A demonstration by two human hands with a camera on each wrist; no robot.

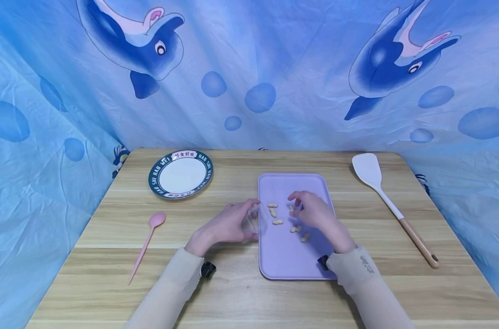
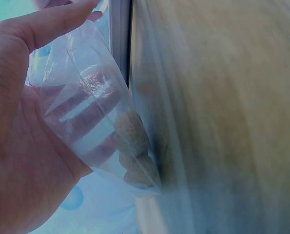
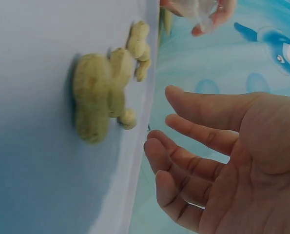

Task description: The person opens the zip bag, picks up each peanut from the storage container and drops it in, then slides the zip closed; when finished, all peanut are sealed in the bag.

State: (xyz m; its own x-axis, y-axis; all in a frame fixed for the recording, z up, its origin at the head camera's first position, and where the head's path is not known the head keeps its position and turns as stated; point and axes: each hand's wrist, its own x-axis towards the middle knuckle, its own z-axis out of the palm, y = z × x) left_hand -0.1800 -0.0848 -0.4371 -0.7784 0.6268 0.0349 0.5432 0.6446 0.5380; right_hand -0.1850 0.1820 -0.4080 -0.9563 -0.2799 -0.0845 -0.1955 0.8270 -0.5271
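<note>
Peanut-bagging is prob. in hand, at the picking-up stage: a few peanuts (image 2: pixel 132 134), blurred, can be made out in the bottom of the clear bag (image 2: pixel 86 102), and approx. six more are spread on the purple tray (image 1: pixel 282 260), mostly toward its far half. The bag is held at the tray's left edge by the left hand (image 1: pixel 233 224), w/ thumb & fingers curled round it. Nothing is gripped by the right hand (image 1: pixel 315 212); it's poised over the tray, fingers loosely bent, thumb & fingertips well apart, near one peanut (image 1: pixel 291 208); contact can't be confirmed. For the next move, the thumb & index prob. need to be lowered & closed on that peanut, w/ the bag's mouth kept open, fingers clear of neighbouring nuts.
</note>
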